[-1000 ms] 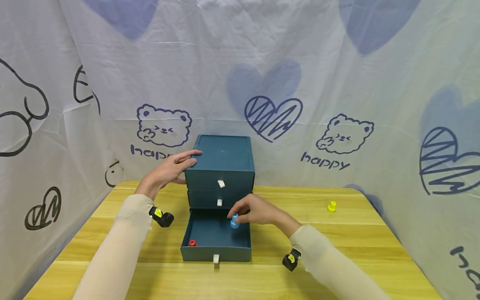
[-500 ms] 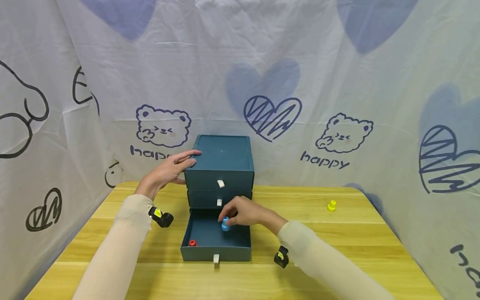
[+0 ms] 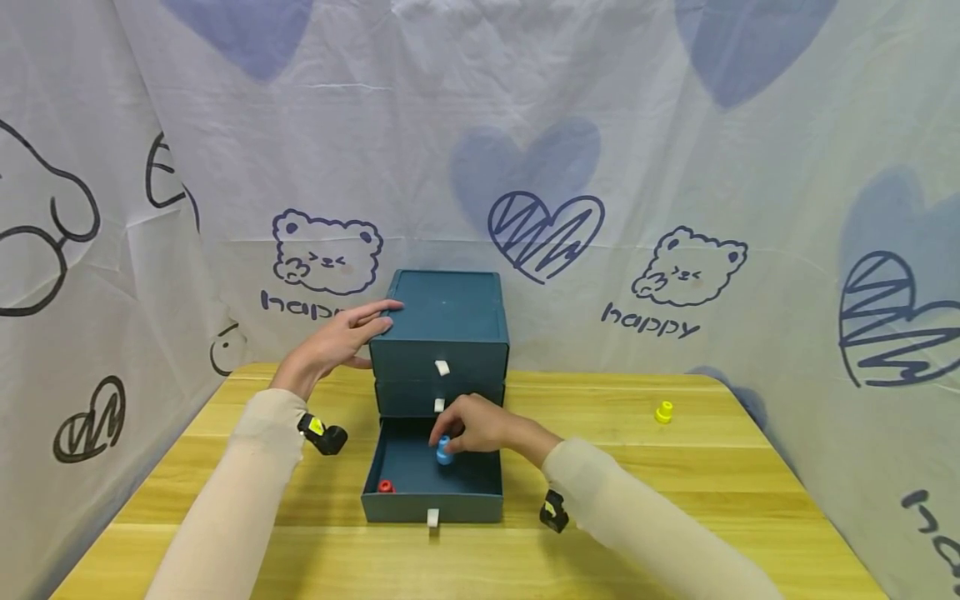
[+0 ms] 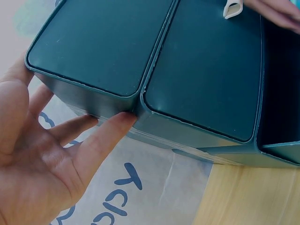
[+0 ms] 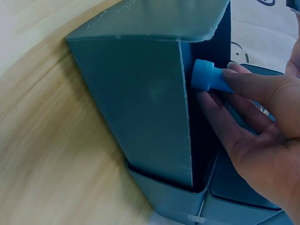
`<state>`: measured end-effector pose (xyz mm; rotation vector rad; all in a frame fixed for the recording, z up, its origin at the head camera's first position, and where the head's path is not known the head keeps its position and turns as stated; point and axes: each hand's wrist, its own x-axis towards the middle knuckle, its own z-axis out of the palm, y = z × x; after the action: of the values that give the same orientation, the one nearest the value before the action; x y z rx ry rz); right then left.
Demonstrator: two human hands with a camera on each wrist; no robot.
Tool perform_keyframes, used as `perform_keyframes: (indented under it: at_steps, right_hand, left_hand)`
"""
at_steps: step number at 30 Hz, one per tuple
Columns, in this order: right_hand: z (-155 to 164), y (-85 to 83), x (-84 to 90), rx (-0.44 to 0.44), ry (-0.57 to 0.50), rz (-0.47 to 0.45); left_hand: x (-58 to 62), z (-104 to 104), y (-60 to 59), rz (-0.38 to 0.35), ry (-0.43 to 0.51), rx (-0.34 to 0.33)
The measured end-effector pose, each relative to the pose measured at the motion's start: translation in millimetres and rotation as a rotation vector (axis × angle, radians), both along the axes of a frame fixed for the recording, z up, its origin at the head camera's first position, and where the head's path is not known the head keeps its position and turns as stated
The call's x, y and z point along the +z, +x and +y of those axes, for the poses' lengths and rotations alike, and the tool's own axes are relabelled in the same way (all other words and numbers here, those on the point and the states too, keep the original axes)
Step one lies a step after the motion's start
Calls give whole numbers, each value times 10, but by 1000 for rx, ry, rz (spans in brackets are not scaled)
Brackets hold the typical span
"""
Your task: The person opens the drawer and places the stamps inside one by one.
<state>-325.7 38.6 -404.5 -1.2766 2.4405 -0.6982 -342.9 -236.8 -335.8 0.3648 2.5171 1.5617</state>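
In the head view a dark teal drawer cabinet (image 3: 446,310) stands on the table, its lowest drawer (image 3: 472,482) pulled out. My left hand (image 3: 326,348) rests against the cabinet's left side and top edge, fingers spread, as the left wrist view confirms. Over the drawer, my right hand (image 3: 480,423) pinches a small blue stepped cylinder (image 5: 202,75) between thumb and fingers, narrow end up. Whether its base touches the drawer floor I cannot tell. A small red piece (image 3: 386,486) lies in the drawer's front left corner, partly hidden by the front wall.
A small yellow stepped cylinder (image 3: 663,412) stands on the wooden table (image 3: 660,508) toward the back right. The two upper drawers are closed, each with a white pull tab (image 3: 442,367). A printed white cloth (image 3: 442,167) hangs behind and at the sides.
My right hand has carried the blue cylinder leftward and slightly down, toward the middle of the drawer. The left hand keeps its place on the cabinet.
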Motion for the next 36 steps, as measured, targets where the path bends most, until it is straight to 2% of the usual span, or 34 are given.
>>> perform_keyframes:
  at_steps: [7, 15, 23, 36]
  right_hand:
    - [0, -14, -36, 22, -7, -4]
    - [158, -19, 33, 0, -56, -55]
    - [420, -47, 113, 19, -110, -99]
    - [914, -74, 194, -47, -104, -120]
  left_hand:
    - [-3, -5, -2, 0, -1, 1]
    - [-4, -1, -2, 2, 2, 5]
    - [-11, 5, -3, 1, -5, 9]
    - [-14, 9, -5, 1, 4, 3]
